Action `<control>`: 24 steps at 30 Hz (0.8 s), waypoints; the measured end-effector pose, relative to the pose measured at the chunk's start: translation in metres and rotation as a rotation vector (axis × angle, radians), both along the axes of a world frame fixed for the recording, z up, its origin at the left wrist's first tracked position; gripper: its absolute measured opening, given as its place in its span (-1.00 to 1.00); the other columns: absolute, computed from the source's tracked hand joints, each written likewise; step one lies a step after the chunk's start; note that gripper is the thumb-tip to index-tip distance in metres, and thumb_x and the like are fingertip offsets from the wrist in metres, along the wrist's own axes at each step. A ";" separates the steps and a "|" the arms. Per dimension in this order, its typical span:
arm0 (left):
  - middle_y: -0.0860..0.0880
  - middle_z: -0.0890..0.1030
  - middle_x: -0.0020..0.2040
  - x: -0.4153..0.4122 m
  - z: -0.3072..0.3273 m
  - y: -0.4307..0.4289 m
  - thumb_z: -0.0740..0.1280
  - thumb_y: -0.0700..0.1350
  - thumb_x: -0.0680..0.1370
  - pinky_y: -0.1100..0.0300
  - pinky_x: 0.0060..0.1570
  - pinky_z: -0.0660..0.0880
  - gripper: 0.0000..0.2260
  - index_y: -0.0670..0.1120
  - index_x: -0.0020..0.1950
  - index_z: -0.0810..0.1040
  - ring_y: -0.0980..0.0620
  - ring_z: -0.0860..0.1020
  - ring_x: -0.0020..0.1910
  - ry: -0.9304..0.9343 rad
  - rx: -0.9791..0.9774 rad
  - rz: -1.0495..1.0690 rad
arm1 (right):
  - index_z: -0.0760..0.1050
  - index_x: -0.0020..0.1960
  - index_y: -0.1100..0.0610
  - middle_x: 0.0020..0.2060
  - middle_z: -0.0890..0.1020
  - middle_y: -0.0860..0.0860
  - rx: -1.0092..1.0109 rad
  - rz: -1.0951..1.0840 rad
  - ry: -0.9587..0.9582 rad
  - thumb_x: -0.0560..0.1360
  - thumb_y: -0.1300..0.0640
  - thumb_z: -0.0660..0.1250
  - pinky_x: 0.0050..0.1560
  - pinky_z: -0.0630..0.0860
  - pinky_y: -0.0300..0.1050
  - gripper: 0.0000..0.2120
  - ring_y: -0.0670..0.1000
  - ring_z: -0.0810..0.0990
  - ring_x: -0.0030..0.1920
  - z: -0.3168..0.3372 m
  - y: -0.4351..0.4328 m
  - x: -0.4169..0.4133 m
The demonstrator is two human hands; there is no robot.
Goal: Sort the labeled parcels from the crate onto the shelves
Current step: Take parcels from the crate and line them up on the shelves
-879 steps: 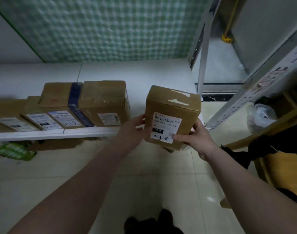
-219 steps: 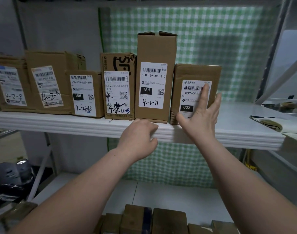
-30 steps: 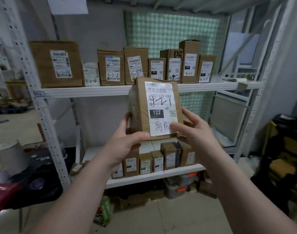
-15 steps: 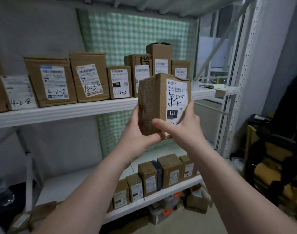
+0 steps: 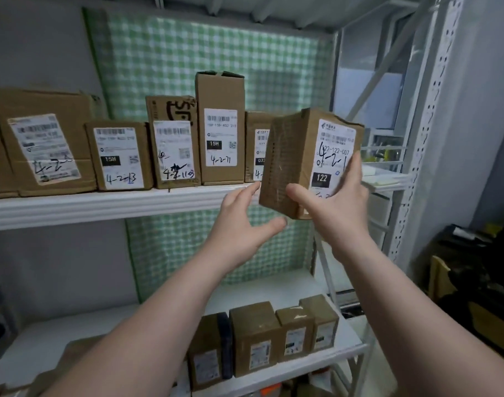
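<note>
Upper shelf (image 5: pixel 102 204): a white board that runs left from the left hand at about fingertip height. It carries a row of upright brown cartons with white labels.
Carton 4-2-13 (image 5: pixel 119 156): stands well left of the left hand, with a black "15H" block on its label.
Tall carton (image 5: pixel 220 130): the highest in the row, above the left hand, with "4-2-71" handwritten on it.
Left hand (image 5: pixel 242 224): open with the fingers spread and holding nothing. The index tip is just beside the parcel's lower left corner and the thumb lies under its base. Whether either touches the parcel cannot be told.
Lower cartons (image 5: pixel 259 336): small brown boxes on the lower shelf (image 5: pixel 316 365), below and between the two forearms.
Parcel (image 5: pixel 308 159): held in the air above both hands, in front of the right end of the row and hiding part of the last carton. It is worn brown cardboard, tilted, with a dented top edge and ribbed marks down its left face. Its white label shows a barcode, printed "122-122-C07", handwritten "4-2-1" and a black "122" block.
Right hand (image 5: pixel 339 207): grips the parcel from below, with the thumb across the ribbed face and the fingers up the label.
Post (image 5: pixel 428 138): a white perforated upright to the right of the right hand.
</note>
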State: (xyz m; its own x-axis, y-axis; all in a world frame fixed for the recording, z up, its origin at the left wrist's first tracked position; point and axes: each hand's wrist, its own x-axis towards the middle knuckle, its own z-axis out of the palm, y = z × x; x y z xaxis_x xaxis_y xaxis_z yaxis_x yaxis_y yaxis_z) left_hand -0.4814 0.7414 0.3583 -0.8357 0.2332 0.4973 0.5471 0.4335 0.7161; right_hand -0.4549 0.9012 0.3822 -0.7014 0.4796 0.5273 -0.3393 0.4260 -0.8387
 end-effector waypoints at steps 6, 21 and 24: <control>-0.02 0.24 0.47 -0.052 -0.009 0.041 0.32 -0.09 0.52 0.16 0.39 0.16 -0.51 0.01 0.45 0.34 -0.01 0.22 0.44 0.092 -0.208 0.172 | -0.17 0.58 -0.14 0.41 0.23 0.16 -0.070 -0.123 0.014 0.22 -0.16 0.52 0.32 0.17 -0.07 0.17 0.04 0.16 0.41 0.005 0.071 -0.057; -0.01 0.45 0.06 -0.175 -0.019 0.085 0.27 -0.15 0.42 0.13 0.14 0.25 -0.70 -0.04 0.15 0.52 -0.05 0.38 0.09 0.470 -0.653 0.335 | -0.12 0.57 -0.20 0.41 0.19 0.31 0.128 -0.281 0.004 0.25 -0.21 0.51 0.44 0.12 0.12 0.10 0.25 0.14 0.45 0.002 0.089 -0.203; -0.05 0.51 -0.06 -0.184 -0.022 0.085 0.33 -0.23 0.34 0.08 -0.03 0.32 -0.76 -0.11 -0.01 0.59 -0.11 0.44 -0.03 0.517 -0.580 0.362 | -0.09 0.58 -0.20 0.44 0.13 0.35 0.143 -0.287 0.002 0.27 -0.22 0.49 0.45 0.09 0.13 0.07 0.28 0.11 0.46 -0.014 0.084 -0.224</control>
State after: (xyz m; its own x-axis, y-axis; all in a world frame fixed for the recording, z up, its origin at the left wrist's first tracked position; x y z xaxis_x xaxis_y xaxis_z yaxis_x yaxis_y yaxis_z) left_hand -0.6650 0.8265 0.3366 -0.6091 0.3313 0.7206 0.5009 0.8651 0.0256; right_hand -0.6785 0.9854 0.3678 -0.5473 0.5783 0.6050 -0.1897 0.6183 -0.7627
